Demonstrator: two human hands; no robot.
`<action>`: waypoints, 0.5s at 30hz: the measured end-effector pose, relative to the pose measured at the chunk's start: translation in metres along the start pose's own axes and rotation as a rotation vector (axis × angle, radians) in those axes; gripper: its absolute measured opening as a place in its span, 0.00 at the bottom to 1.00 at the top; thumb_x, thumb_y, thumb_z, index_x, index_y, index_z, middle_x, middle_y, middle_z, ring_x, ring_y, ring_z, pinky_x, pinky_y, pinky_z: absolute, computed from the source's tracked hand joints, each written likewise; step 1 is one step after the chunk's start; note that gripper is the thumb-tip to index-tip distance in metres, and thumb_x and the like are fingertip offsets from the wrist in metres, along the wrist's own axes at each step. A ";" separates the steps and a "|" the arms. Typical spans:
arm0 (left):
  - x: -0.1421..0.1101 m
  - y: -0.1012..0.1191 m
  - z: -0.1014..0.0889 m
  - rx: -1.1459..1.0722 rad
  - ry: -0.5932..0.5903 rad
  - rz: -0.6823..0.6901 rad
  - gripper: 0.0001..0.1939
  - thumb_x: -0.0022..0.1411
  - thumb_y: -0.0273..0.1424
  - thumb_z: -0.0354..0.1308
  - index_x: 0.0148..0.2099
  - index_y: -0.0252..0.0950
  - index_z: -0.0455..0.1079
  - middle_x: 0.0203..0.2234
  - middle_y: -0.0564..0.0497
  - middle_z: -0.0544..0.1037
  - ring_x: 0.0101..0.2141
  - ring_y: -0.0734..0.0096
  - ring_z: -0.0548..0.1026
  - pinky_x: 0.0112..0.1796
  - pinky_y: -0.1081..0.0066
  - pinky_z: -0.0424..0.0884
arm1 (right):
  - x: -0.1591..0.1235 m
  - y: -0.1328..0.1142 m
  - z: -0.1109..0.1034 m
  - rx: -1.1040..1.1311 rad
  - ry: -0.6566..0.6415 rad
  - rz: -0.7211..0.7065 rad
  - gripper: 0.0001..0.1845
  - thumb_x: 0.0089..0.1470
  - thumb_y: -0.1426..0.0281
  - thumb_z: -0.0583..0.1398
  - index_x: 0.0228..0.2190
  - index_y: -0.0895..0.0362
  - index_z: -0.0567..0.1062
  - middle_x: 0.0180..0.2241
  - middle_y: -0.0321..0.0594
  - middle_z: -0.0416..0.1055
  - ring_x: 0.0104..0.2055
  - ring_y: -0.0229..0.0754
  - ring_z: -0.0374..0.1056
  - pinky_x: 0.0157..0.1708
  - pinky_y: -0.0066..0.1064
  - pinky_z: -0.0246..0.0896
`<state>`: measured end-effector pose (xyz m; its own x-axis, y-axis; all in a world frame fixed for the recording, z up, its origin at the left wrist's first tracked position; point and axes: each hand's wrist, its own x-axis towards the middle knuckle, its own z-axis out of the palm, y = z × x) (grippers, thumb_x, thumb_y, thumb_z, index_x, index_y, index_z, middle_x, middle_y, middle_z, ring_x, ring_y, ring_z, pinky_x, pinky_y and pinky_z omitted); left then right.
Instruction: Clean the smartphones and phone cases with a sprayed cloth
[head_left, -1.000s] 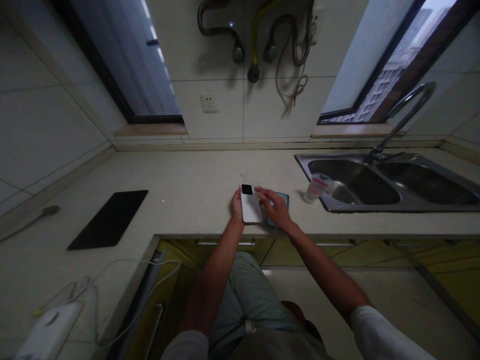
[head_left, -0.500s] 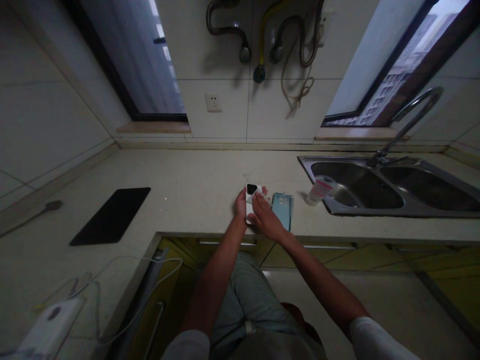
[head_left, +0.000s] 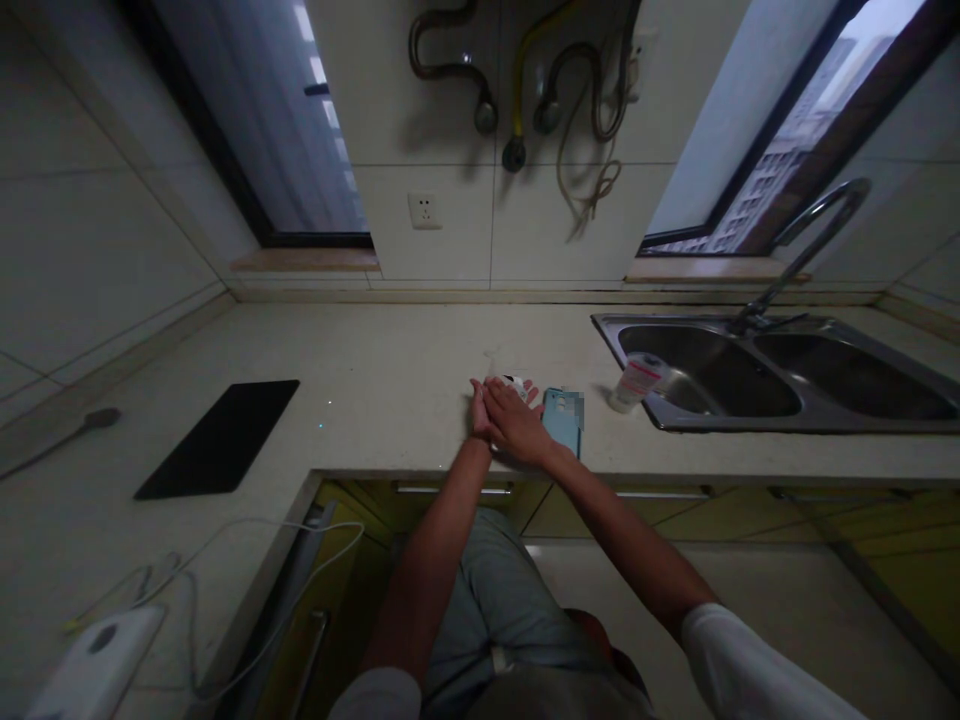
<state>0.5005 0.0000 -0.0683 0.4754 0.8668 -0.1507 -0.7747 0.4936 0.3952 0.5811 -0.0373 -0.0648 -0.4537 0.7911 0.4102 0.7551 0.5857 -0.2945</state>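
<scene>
My left hand point(head_left: 480, 415) holds a white phone point(head_left: 514, 383) from beneath, just above the counter's front edge. Its fingertips show past the phone's right side. Across the top lies my right hand point(head_left: 516, 425), its fingers pressed toward the phone's left edge and covering most of it. Under those fingers is something thin and white, apparently a tissue, now mostly hidden. Only a strip of the phone's upper end, with part of its black camera block, stays visible. A light blue phone or phone case point(head_left: 562, 420) lies flat on the counter, close to the right hand.
A clear plastic cup point(head_left: 636, 382) stands tilted-looking beside the double steel sink point(head_left: 656, 415) and its tap point(head_left: 825, 225). To the left lie a black flat mat point(head_left: 221, 440), a cable and a white power strip or box point(head_left: 101, 665) on the counter point(head_left: 397, 350).
My right hand has slid left across the phone and now covers its upper left part and most of the black camera block. The left hand still supports the phone.
</scene>
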 end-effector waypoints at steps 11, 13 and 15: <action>-0.007 0.011 0.003 -0.074 -0.017 0.033 0.28 0.67 0.46 0.47 0.57 0.31 0.69 0.55 0.35 0.75 0.62 0.52 0.67 0.61 0.52 0.62 | -0.084 -0.025 -0.021 -0.002 -0.049 -0.157 0.39 0.65 0.57 0.56 0.69 0.57 0.50 0.67 0.56 0.54 0.71 0.54 0.47 0.66 0.53 0.53; -0.008 0.011 0.005 -0.082 -0.014 0.025 0.28 0.67 0.46 0.47 0.58 0.31 0.69 0.55 0.35 0.75 0.62 0.53 0.67 0.61 0.52 0.62 | -0.088 -0.018 -0.019 -0.006 -0.012 -0.101 0.39 0.65 0.58 0.57 0.69 0.57 0.49 0.68 0.56 0.52 0.71 0.54 0.47 0.66 0.54 0.53; -0.009 0.010 0.006 -0.084 -0.015 0.007 0.27 0.67 0.46 0.48 0.58 0.32 0.69 0.54 0.36 0.76 0.61 0.52 0.67 0.61 0.51 0.62 | -0.086 -0.010 -0.016 -0.010 0.034 -0.040 0.39 0.65 0.60 0.57 0.69 0.58 0.48 0.69 0.58 0.48 0.72 0.55 0.45 0.66 0.56 0.52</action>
<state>0.4909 -0.0031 -0.0577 0.4760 0.8691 -0.1342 -0.8097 0.4927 0.3189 0.6201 -0.1137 -0.0831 -0.4676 0.7606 0.4504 0.7414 0.6149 -0.2688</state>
